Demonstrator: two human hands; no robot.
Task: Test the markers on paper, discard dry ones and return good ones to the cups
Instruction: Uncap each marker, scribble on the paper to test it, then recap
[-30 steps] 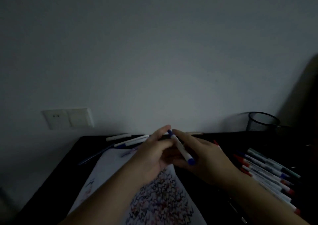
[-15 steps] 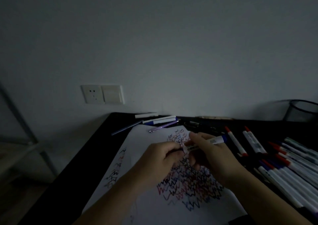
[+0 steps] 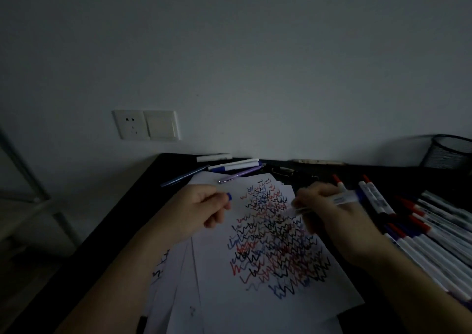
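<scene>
My right hand [image 3: 329,213] grips a white marker [image 3: 342,199] with a blue end, its tip pointing left over the paper [image 3: 260,303]. The sheet is covered with red, blue and black zigzag scribbles [image 3: 275,239]. My left hand [image 3: 201,211] holds the marker's blue cap [image 3: 228,196] between curled fingers, a little left of the scribbles. A black mesh cup [image 3: 447,152] stands at the far right by the wall.
Many white markers [image 3: 434,234] with red and blue caps lie in a row on the right of the black desk [image 3: 107,252]. Several pens [image 3: 235,166] lie at the back near the wall. A wall socket [image 3: 145,125] is above the desk's left corner.
The hands have pulled apart: the cap came off into my left hand, and my right hand moved right with the uncapped marker. The view tilted down toward the paper.
</scene>
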